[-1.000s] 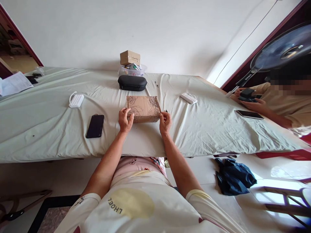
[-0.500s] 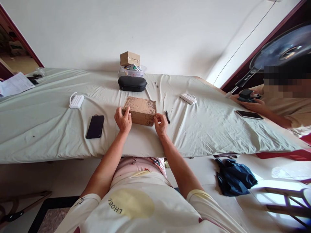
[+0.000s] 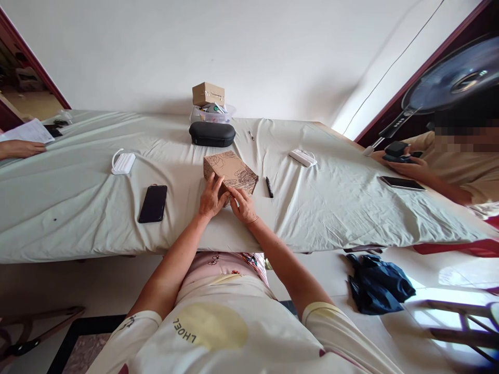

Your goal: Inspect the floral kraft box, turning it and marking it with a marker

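Observation:
A brown cardboard box [image 3: 233,169] with black scribbled lines lies on the cloth in front of me, one corner pointing toward me. My left hand [image 3: 212,200] grips its near left side, fingertips over the top edge. Close beside it, my right hand [image 3: 242,204] holds the near corner, its fingers bent over the edge; the thumbs almost meet there. Both palms hide the lower part of that corner. Just right of the box lies a black marker pen [image 3: 269,187].
A dark phone [image 3: 153,203] and a white power bank [image 3: 123,162] lie left; another white power bank [image 3: 303,158] lies right. Behind the box are a black case [image 3: 211,134] and a plastic tub [image 3: 202,115] topped by a small carton [image 3: 208,94]. A person handles a dark object [image 3: 397,150] at right.
The box has turned so a corner now faces me. My hands have come together from its two ends to that corner. Another person's hand has appeared on the papers at far left.

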{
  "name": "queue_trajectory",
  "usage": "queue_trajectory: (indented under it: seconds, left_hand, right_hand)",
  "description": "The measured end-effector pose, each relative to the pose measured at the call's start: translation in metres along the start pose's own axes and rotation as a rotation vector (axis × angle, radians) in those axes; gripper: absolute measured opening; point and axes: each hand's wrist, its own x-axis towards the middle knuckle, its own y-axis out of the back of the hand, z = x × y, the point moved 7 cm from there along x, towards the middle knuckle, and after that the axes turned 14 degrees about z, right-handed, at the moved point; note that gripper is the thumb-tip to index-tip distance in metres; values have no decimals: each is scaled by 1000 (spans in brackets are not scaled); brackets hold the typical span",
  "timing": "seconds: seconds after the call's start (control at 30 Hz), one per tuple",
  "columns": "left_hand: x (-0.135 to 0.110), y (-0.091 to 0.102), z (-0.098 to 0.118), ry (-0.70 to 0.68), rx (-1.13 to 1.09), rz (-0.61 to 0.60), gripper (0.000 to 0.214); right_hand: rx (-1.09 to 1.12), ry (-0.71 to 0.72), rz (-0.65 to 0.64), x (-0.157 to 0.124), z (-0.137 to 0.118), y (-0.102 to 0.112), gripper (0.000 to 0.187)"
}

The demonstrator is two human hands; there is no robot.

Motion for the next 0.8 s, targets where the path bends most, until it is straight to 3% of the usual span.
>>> queue_trajectory:
  seconds: [0.17, 0.4, 0.53, 0.63, 0.8]
  left_hand:
    - [1, 1, 1, 6, 23, -21, 74]
    - [4, 2, -4, 38, -14, -4, 49]
    - [8, 6, -12, 56, -38, 16, 41]
    - [9, 9, -19, 75, -45, 55, 40]
    - [11, 17, -28, 137, 44, 152, 41]
  right_hand:
    - [-156, -166, 33, 3, 25, 10, 46]
    - [-358, -454, 136, 3, 63, 35, 50]
    - [-358, -486, 198, 2, 69, 43, 51]
    - [-335, -491, 224, 1, 72, 43, 40]
    - [-191, -392, 187, 4, 67, 35, 37]
